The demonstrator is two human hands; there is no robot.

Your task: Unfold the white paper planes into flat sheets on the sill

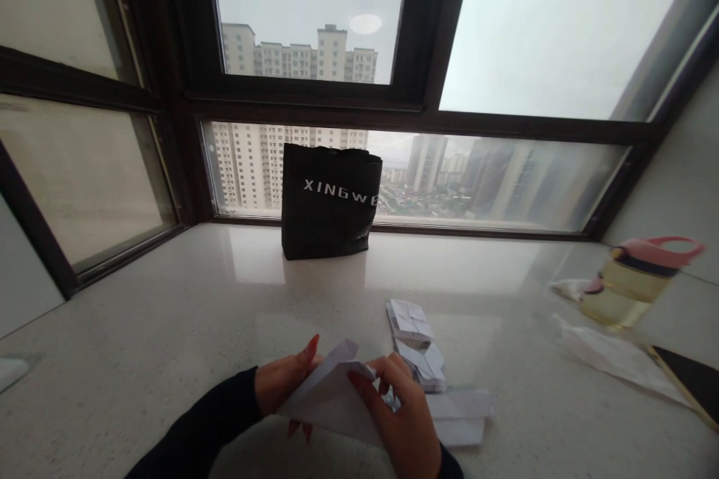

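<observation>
Between my two hands is a sheet of white paper (pixel 331 397), partly folded, with one flap standing up at its top. My left hand (pixel 286 382) grips its left side, thumb up and some fingertips showing beneath the lower edge. At the right, my right hand (pixel 401 412) pinches the paper's top right corner between thumb and fingers. Just beyond that hand lie several folded white paper pieces (pixel 413 320) in a short row. Another folded paper piece (pixel 460 415) lies flat beside my right wrist, partly hidden by it.
A black bag (pixel 331 202) stands upright by the window. To the right are a drink bottle (pixel 634 281) with a pink lid, white tissue (pixel 623 359) and a dark flat object (pixel 690 378) at the edge. All rest on a speckled pale countertop (pixel 168 329).
</observation>
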